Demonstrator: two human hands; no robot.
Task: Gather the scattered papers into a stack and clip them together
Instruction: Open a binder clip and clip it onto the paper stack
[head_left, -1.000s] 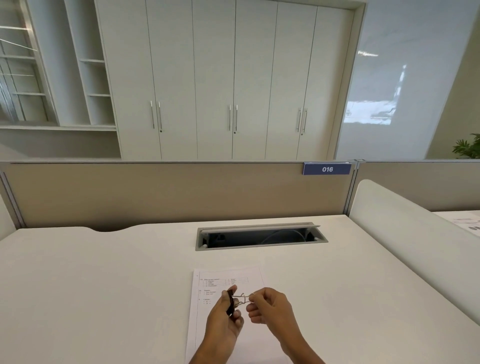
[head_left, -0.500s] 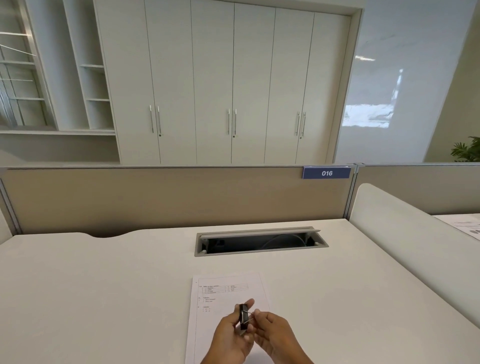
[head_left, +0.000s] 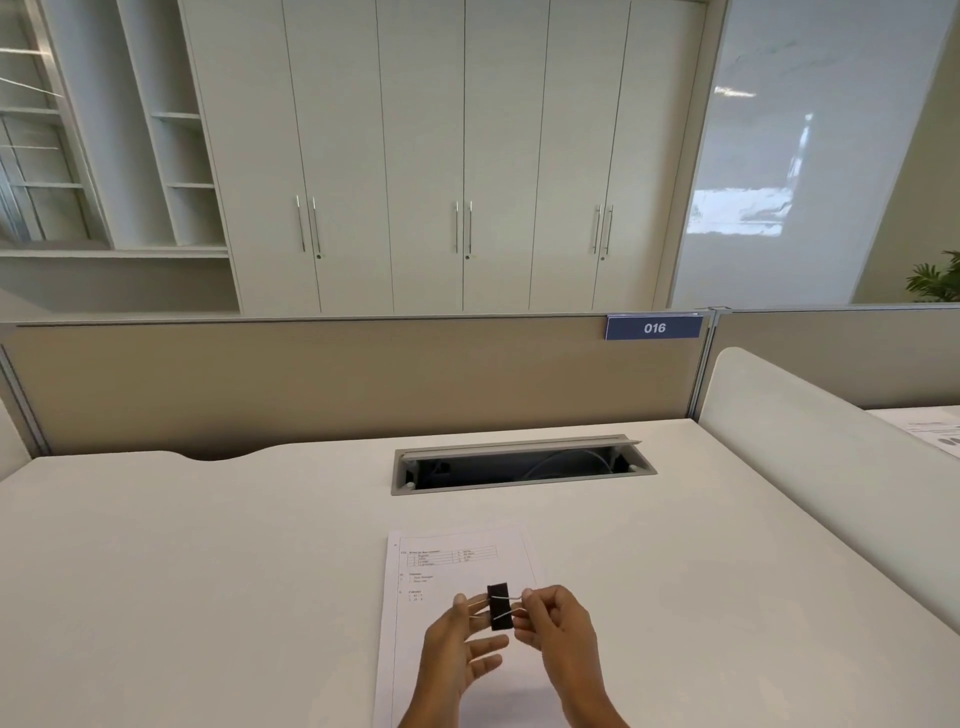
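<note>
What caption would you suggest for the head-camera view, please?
Left hand and right hand pinch the wire handles of a black binder clip above papers on a white desk.

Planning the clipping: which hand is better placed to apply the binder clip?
Likely right: the right hand pinches the binder clip by one wire handle, fingers curled; the left hand holds the other, fingers spread, freer to steady the papers.
</note>
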